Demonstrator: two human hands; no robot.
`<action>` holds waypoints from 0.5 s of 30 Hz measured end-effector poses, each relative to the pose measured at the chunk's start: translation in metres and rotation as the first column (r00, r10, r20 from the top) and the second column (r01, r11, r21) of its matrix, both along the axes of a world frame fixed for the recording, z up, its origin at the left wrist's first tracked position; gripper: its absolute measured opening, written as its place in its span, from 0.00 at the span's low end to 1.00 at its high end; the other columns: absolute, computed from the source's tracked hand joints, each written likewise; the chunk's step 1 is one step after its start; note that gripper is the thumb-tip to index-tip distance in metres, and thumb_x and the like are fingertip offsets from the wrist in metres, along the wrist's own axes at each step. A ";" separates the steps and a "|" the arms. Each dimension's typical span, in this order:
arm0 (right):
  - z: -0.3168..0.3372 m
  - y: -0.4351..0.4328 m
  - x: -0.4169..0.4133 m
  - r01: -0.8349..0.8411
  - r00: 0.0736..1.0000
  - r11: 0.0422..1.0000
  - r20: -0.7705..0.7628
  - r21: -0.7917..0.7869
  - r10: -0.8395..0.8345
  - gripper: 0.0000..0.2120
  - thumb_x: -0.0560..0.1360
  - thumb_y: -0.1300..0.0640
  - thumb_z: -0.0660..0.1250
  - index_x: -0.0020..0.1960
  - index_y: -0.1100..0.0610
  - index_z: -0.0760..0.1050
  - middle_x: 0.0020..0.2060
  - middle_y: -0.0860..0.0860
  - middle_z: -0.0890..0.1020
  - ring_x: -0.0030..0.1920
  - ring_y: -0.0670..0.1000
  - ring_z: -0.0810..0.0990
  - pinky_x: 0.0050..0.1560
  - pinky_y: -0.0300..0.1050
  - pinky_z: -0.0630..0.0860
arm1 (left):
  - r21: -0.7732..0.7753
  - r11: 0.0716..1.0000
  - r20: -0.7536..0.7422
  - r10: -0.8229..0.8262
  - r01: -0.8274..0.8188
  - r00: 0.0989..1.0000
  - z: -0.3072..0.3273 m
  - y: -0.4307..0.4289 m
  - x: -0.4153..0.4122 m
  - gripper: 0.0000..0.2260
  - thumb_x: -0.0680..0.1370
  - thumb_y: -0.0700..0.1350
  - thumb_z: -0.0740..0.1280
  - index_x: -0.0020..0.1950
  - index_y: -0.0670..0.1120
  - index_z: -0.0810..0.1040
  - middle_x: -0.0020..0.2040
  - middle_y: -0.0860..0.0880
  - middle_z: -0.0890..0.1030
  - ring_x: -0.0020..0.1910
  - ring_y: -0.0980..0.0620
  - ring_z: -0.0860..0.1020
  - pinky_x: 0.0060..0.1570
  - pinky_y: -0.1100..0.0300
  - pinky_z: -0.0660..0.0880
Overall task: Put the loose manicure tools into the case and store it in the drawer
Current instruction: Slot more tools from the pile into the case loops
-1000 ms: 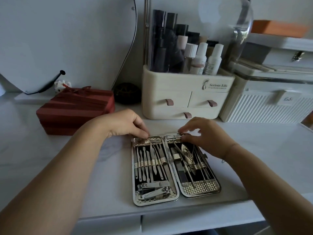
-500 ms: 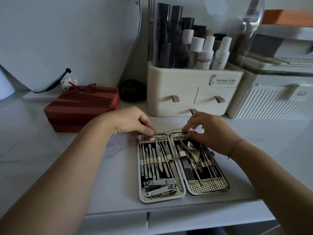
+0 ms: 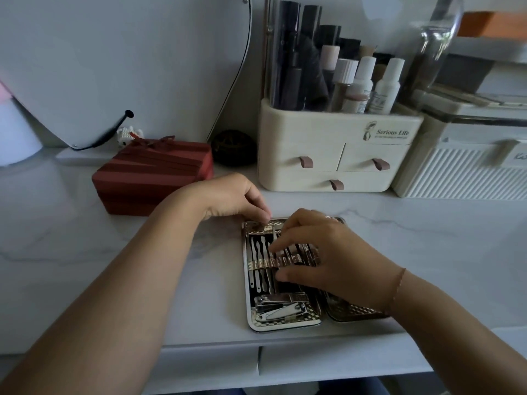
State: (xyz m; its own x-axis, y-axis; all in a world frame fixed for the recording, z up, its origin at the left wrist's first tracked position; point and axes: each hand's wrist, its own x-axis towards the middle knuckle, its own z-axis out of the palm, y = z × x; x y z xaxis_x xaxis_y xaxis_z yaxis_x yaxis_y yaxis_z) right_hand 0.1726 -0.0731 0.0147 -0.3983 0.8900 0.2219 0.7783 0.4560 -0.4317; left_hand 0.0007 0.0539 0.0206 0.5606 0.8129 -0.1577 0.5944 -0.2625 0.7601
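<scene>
Since the earlier frame the right hand (image 3: pixel 328 258) has crossed from the top of the case's right half to the middle of the case (image 3: pixel 258 323), now over the hinge and reaching onto the left half. Camera has also dipped closer. The left hand (image 3: pixel 233 199) has hardly moved, fingertips at the top left corner of the case, pressing the rim there; grip narrow, fingers curled, nothing held between them.

Right hand grip: fingers spread and bent over the elastic band (image 3: pixel 262 263) that straps the thin tools (image 3: pixel 261 276); fingertips touch the tools near the band. Cannot tell whether it pinches one tool or just presses on them.

Case lies open flat on the white worktop (image 3: pixel 85 266), near its front edge. Left half holds a row of thin metal tools under the band, and two nail clippers (image 3: pixel 281 307) at the bottom end. Right half mostly hidden by the right hand and wrist; only its lower patterned corner shows.

Drawer fronts (image 3: pixel 328 362) show below the worktop edge, closed. Behind the case: cream organizer (image 3: pixel 336 149) with bottles, red striped box (image 3: pixel 154 178) to the left, white ribbed box (image 3: pixel 462 172) to the right.
</scene>
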 end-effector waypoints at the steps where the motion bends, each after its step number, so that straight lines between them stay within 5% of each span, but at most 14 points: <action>1: 0.000 -0.003 0.003 0.037 0.998 0.999 -0.049 0.009 -0.036 0.15 0.68 0.44 0.71 0.54 0.44 0.79 0.50 0.41 0.75 0.52 0.41 0.73 0.55 0.35 0.69 | -0.001 1.000 0.000 -0.001 0.001 1.000 0.000 0.000 0.000 0.04 0.67 0.44 0.76 0.40 0.49 0.85 0.40 0.50 0.85 0.39 0.59 0.79 0.50 0.63 0.72; 5: -0.006 -0.014 0.030 0.344 0.909 0.939 -0.253 0.006 -0.332 0.13 0.71 0.47 0.67 0.55 0.47 0.78 0.49 0.41 0.77 0.51 0.40 0.77 0.50 0.30 0.72 | -0.003 1.000 0.001 0.015 -0.015 1.000 -0.002 -0.003 0.001 0.06 0.67 0.44 0.76 0.43 0.49 0.85 0.40 0.52 0.85 0.40 0.59 0.79 0.51 0.62 0.73; 8: -0.012 -0.026 0.051 0.509 0.776 0.847 -0.344 -0.156 -0.529 0.12 0.74 0.53 0.65 0.58 0.51 0.77 0.50 0.44 0.80 0.51 0.42 0.78 0.48 0.30 0.72 | -0.008 0.992 0.078 0.128 -0.128 0.989 -0.006 -0.011 0.003 0.06 0.70 0.44 0.74 0.45 0.47 0.84 0.43 0.50 0.84 0.43 0.56 0.79 0.52 0.60 0.73; 13: -0.008 -0.050 0.065 0.433 0.627 0.798 -0.496 -0.419 -0.601 0.14 0.76 0.61 0.64 0.62 0.57 0.74 0.55 0.51 0.81 0.53 0.50 0.81 0.61 0.49 0.74 | -0.252 0.891 0.387 0.450 -0.377 0.805 -0.008 -0.061 -0.011 0.14 0.74 0.41 0.69 0.59 0.41 0.75 0.58 0.45 0.78 0.60 0.50 0.75 0.66 0.54 0.68; 15: -0.003 -0.058 0.064 0.325 0.526 0.785 -0.589 -0.528 -0.613 0.15 0.76 0.63 0.63 0.62 0.61 0.72 0.54 0.55 0.81 0.52 0.52 0.81 0.57 0.47 0.76 | -0.401 0.843 0.476 0.526 -0.358 0.705 -0.006 -0.090 -0.023 0.05 0.75 0.38 0.66 0.50 0.40 0.77 0.52 0.45 0.78 0.57 0.50 0.74 0.66 0.51 0.68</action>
